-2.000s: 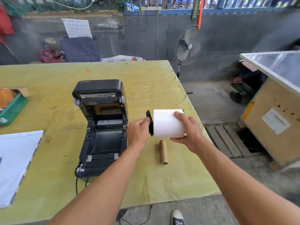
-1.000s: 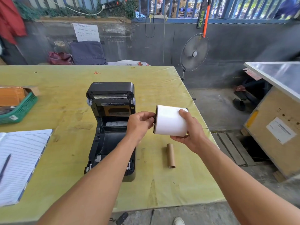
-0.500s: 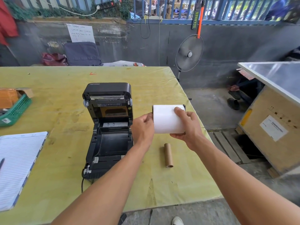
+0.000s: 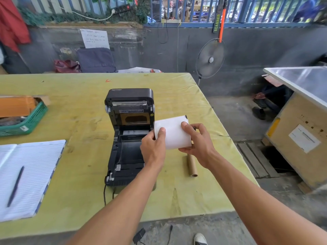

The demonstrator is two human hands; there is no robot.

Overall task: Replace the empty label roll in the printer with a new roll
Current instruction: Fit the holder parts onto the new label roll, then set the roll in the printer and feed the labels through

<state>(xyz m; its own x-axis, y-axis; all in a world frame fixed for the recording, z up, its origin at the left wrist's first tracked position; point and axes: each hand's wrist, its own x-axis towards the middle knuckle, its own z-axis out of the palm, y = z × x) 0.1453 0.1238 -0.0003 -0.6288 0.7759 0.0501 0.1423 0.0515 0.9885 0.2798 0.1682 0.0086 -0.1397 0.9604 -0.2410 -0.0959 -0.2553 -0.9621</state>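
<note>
New roll [image 4: 174, 133]: white, full, held off the table just right of the printer, axis roughly level, tilted slightly. Printer [image 4: 128, 138]: black, lid raised upright, roll bay open and bare, standing on the yellow-green table. Empty core [image 4: 192, 165]: brown cardboard tube, lying flat on the table below the new roll, right of the printer.

The raised lid of the label printer [image 4: 130, 93] bore the brand "Xprinter" at its top left corner. A hanging handheld detector [image 4: 217, 23] carried the word "SCANNER" in yellow-green letters. The handwritten paper notice [image 4: 95, 38] on the wall was too blurred to read.
</note>
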